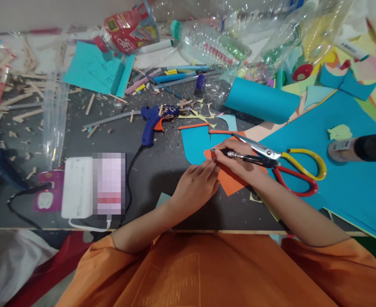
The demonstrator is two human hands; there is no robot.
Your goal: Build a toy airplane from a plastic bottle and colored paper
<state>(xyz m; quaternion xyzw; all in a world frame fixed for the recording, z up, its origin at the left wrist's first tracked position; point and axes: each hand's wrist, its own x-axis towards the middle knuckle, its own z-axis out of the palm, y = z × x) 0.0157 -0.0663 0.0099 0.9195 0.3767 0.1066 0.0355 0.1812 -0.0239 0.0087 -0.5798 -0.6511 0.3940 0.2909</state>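
My right hand (235, 157) is closed around a black pen (250, 158), its tip against a piece of orange paper (234, 181). My left hand (196, 183) holds the same paper by its left edge, fingers pressed together near the pen tip; its thumb is partly hidden. A blue paper piece with a rounded corner (192, 143) lies just beyond, with a thin orange strip (193, 126) along its top. Scissors with one yellow and one red handle (272, 154) lie beside my right hand, partly covered by the pen and hand.
A blue glue gun (152, 121) lies left of the papers. A power bank (77, 187) and a phone with a blurred screen (109, 183) sit near the front edge. Plastic bottles (213, 47) line the back. At right are a blue sheet (344, 187) and a black-capped bottle (359, 148).
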